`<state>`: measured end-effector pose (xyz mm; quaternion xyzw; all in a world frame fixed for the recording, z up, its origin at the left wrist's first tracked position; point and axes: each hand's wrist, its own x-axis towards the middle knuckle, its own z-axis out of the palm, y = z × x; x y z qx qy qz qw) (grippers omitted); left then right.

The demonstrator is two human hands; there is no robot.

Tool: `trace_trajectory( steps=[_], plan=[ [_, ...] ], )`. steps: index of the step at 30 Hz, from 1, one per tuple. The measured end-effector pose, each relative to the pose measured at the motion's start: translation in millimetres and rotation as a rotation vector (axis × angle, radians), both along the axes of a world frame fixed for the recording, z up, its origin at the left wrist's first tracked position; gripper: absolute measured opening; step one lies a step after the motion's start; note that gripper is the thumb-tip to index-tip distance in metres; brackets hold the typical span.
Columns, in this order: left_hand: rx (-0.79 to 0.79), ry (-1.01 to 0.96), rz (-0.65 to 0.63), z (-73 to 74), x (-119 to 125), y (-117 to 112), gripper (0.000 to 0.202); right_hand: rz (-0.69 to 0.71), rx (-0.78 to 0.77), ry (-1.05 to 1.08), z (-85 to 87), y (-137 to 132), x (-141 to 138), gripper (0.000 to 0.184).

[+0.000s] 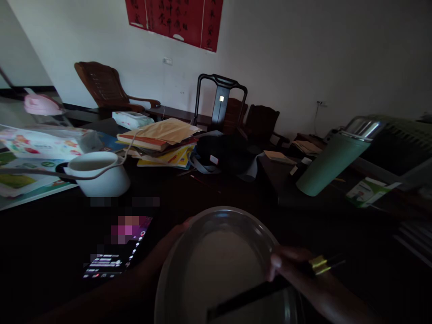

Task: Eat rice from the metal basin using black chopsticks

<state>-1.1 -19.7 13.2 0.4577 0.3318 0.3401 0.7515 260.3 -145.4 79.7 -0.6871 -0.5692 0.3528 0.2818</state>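
Observation:
A round, shiny metal basin point(222, 270) is in front of me, with a pale surface or pale contents inside; the dim light hides which. My left hand point(180, 229) is closed on its far left rim, its fingers mostly hidden by the basin and shadow. At the right rim, my right hand point(293, 265) grips what look like dark chopsticks point(249, 294) with gold bands and thin pale ends. They slant down across the basin toward its near side. A lit phone point(121, 247) lies left of the basin, beyond my left forearm.
A white pot point(97, 173) with a long handle stands at the left, near a tissue pack point(37, 141). Behind are stacked books and envelopes point(162, 135) and a dark bag point(229, 153). A tilted-looking green thermos point(334, 159) and a small box point(369, 191) are at the right.

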Motion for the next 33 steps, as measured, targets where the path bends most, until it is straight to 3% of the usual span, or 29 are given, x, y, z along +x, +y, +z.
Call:
trace_trajectory(
  steps=[3,6,10,13,16,20,23,27,29,33],
  plan=[
    [-0.011,-0.01,-0.009,-1.4,0,1,0.023,-0.153,-0.036,-0.062,-7.1,0,2,0.047],
    [-0.024,-0.027,-0.026,-0.8,1,1,0.027,-0.296,0.041,-0.094,-0.1,10,12,0.046],
    [-0.041,-0.05,-0.036,1.7,3,0,0.035,-0.172,0.056,0.056,12.6,15,12,0.05],
    [-0.05,-0.061,-0.031,2.2,2,-1,0.036,-0.026,-0.029,0.076,6.9,6,2,0.05],
    [-0.062,-0.064,-0.038,0.3,1,-2,0.035,-0.061,-0.061,-0.037,0.0,2,1,0.048],
    [-0.132,-0.063,-0.054,-4.5,-2,-3,0.039,-0.243,0.06,-0.049,8.7,10,12,0.05],
    [-0.144,-0.067,-0.056,-5.8,-3,-3,0.045,-0.158,0.027,0.019,14.3,11,13,0.053],
    [-0.073,-0.069,-0.053,-3.5,-2,-2,0.041,-0.025,-0.061,-0.023,3.6,2,2,0.051],
    [-0.07,-0.068,-0.054,-3.1,-2,-1,0.036,-0.08,-0.052,-0.05,-0.9,1,1,0.052],
    [-0.071,-0.065,-0.058,-5.3,-6,-2,0.032,-0.317,0.064,-0.063,4.5,8,8,0.052]
  ],
)
